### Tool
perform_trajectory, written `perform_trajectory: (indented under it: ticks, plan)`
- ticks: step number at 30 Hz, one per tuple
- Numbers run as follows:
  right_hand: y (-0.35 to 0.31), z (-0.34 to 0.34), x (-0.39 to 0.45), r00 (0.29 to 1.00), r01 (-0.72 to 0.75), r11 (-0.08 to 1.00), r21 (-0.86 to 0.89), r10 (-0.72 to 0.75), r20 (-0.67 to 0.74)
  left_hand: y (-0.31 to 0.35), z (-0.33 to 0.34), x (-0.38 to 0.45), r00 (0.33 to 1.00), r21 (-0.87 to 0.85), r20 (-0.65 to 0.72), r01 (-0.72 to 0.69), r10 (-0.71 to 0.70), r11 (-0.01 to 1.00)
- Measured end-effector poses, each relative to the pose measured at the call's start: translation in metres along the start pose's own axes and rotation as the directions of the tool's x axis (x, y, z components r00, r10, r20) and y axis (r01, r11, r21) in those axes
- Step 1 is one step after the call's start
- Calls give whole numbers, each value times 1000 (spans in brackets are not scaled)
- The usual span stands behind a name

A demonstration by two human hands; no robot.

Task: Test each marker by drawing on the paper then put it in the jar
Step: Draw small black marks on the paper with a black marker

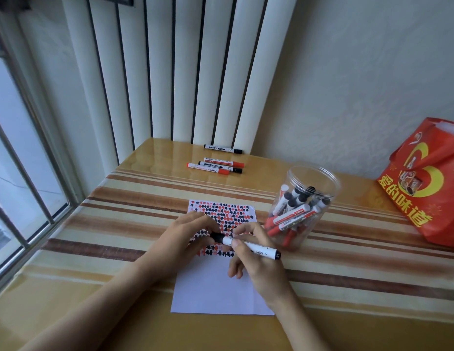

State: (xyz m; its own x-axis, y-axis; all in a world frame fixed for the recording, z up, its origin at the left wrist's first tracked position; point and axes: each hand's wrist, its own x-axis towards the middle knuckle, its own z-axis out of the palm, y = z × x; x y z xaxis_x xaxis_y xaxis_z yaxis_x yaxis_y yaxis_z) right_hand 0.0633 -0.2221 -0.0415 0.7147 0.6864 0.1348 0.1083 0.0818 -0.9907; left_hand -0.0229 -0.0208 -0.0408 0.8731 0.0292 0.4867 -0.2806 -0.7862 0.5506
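Over the paper [220, 287] your right hand [256, 264] grips a black marker [248, 245] by its barrel, your left hand [187, 234] pinching its cap, the clear jar [319, 178] of markers just right, four loose markers [215, 166] farther back on the striped table [119, 224].

Black marker [246, 245] capped?, over paper [220, 287]

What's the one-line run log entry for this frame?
phase: uncapping | right hand: holds black marker | left hand: grips its cap | over paper | jar: partly filled | four markers waiting
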Motion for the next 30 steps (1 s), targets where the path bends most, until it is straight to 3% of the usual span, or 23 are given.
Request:
perform_trajectory:
  ticks: [8,13,17,22,30]
  plan:
    - [-6,-16,5,992,-53,993,107,65,-110,-5,0,-4,998,-30,-30,47,-48,998]
    - [0,-22,3,998,38,951,-305,-53,-41,-10,-1,-3,1000,134,4,-29,29,991]
    - [6,-17,3,963,241,753,-613,-264,56,-8,2,-1,998,180,-6,-56,58,982]
    - [7,-11,7,927,305,665,-681,-371,53,-8,0,-3,997,144,-15,-72,75,987]
    - [1,-8,6,972,183,755,-630,-236,-1,-11,1,-4,995,152,0,-101,102,983]
